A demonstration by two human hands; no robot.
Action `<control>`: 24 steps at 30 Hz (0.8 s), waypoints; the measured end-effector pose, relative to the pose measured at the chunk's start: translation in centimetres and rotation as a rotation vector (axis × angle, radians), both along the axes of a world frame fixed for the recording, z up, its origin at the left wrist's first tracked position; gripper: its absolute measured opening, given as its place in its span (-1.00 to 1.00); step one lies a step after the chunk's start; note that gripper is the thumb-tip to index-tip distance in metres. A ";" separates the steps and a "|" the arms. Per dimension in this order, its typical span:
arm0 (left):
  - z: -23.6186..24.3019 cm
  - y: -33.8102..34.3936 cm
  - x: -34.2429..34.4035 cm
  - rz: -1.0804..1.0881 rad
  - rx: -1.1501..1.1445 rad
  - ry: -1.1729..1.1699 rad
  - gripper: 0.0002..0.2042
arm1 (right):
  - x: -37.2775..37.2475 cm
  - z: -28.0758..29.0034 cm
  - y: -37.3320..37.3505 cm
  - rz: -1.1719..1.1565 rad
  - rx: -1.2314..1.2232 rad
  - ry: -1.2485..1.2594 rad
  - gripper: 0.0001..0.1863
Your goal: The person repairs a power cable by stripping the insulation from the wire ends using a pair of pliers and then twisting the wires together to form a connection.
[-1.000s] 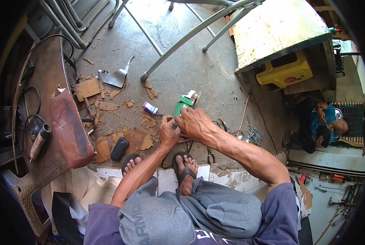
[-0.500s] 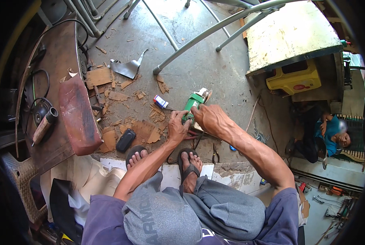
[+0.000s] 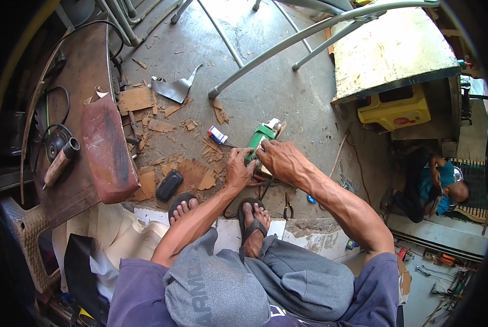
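Observation:
A green angle grinder (image 3: 260, 135) with a silver head and a brownish disc lies on the floor ahead of my feet. My left hand (image 3: 238, 170) is closed at the rear of its body from the left, thumb and fingertips on the casing. From the right, my right hand (image 3: 281, 159) bends over the same rear part, its fingers curled onto the casing and partly hidden by the hand's back. A small blue and white box (image 3: 217, 134) lies left of the grinder. Pliers (image 3: 288, 206) with dark handles rest nearer to me on the right.
Torn brown sheet scraps (image 3: 192, 171), a black case (image 3: 169, 185) and a bent metal sheet (image 3: 173, 90) litter the left floor. A grey tubular frame (image 3: 276, 48) stands ahead. A wooden table (image 3: 72, 125) flanks the left; a cabinet (image 3: 394, 46) and a seated person (image 3: 437, 182) are right.
My right hand has drawn slightly back along the grinder and its fingers have bent more. The left hand stays about in place. The seated person's head has tilted down.

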State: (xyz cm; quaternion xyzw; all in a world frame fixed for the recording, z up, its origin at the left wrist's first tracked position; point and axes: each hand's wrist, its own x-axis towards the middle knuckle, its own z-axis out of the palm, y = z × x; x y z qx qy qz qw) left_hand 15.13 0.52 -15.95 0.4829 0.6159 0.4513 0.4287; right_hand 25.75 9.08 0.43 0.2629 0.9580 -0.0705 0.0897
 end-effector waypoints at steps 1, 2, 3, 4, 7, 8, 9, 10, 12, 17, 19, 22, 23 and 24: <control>0.0 0.0 0.0 -0.002 -0.003 0.004 -0.59 | 0.0 -0.2 0.1 -0.046 -0.044 -0.067 -0.84; 0.0 0.1 0.0 -0.009 -0.003 0.006 -0.60 | -0.3 0.0 0.3 -0.096 -0.086 -0.136 -0.84; 0.1 0.1 0.0 -0.011 -0.013 0.005 -0.60 | -0.6 0.1 0.5 -0.147 -0.128 -0.204 -0.83; 0.1 0.0 0.0 -0.013 -0.023 0.005 -0.60 | -0.8 0.4 0.7 -0.154 -0.154 -0.250 -0.84; -0.1 0.0 -0.2 -0.013 -0.005 0.008 -0.60 | -1.4 1.2 1.1 -0.167 -0.187 -0.330 -0.85; -0.1 0.1 -0.1 -0.014 0.010 0.009 -0.61 | -1.2 1.0 1.1 -0.169 -0.169 -0.316 -0.85; -0.1 0.1 0.0 -0.010 0.016 0.010 -0.61 | -1.1 0.7 1.0 -0.171 -0.152 -0.303 -0.85; -0.1 0.1 0.1 -0.006 0.022 0.011 -0.61 | -0.8 0.5 0.8 -0.185 -0.133 -0.236 -0.86; -0.1 0.0 0.0 0.001 0.015 0.013 -0.61 | -0.5 -0.1 0.2 -0.203 -0.104 -0.096 -0.86; 0.1 0.1 0.0 -0.008 0.017 0.013 -0.62 | -0.3 -0.3 0.9 -0.146 -0.151 -0.230 -0.86; 0.1 0.0 -0.2 -0.006 0.009 0.032 -0.62 | -0.6 -0.1 1.3 -0.171 -0.167 -0.254 -0.86; 0.3 0.0 0.0 -0.009 0.006 0.028 -0.62 | -1.3 0.2 1.6 -0.208 -0.188 -0.329 -0.84; 0.4 0.0 -0.1 -0.009 0.005 0.024 -0.62 | -1.7 0.5 1.6 -0.218 -0.192 -0.331 -0.84; 0.4 0.0 -0.1 -0.007 0.005 0.026 -0.62 | -1.8 0.7 1.7 -0.230 -0.196 -0.333 -0.83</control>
